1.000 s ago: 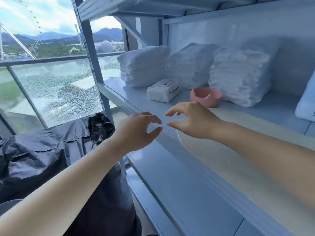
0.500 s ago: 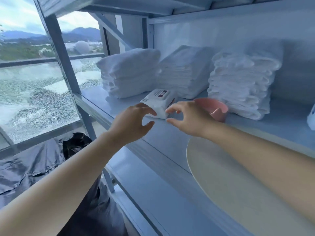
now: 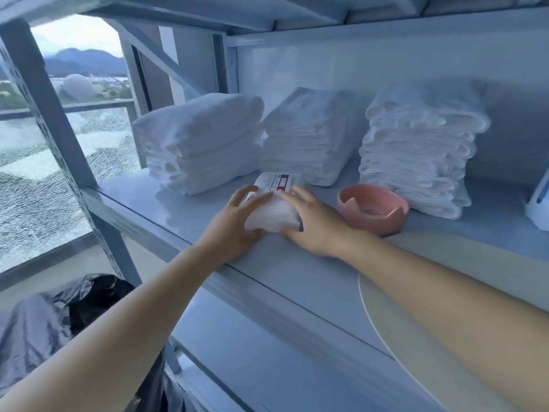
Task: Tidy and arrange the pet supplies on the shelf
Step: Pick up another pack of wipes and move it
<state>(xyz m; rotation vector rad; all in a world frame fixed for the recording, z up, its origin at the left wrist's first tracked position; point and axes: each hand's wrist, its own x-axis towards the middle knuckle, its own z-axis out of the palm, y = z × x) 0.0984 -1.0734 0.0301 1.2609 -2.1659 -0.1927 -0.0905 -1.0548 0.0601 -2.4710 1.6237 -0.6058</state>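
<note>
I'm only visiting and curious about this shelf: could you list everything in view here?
shelf: one, blue-grey metal, across the view
white pack: one, white with red label, shelf front, between both hands
pink bowl: one, pink, right of the pack
folded stacks: three, white, along the shelf back
round mat: one, beige, on the shelf at right, under the right arm
package: one, white and blue, right edge, cut off
black bag: one, black, lower left, below the shelf
cracked window: one, shattered glass, far left
left hand: one, grips the pack's left side
right hand: one, grips the pack's right side
</note>
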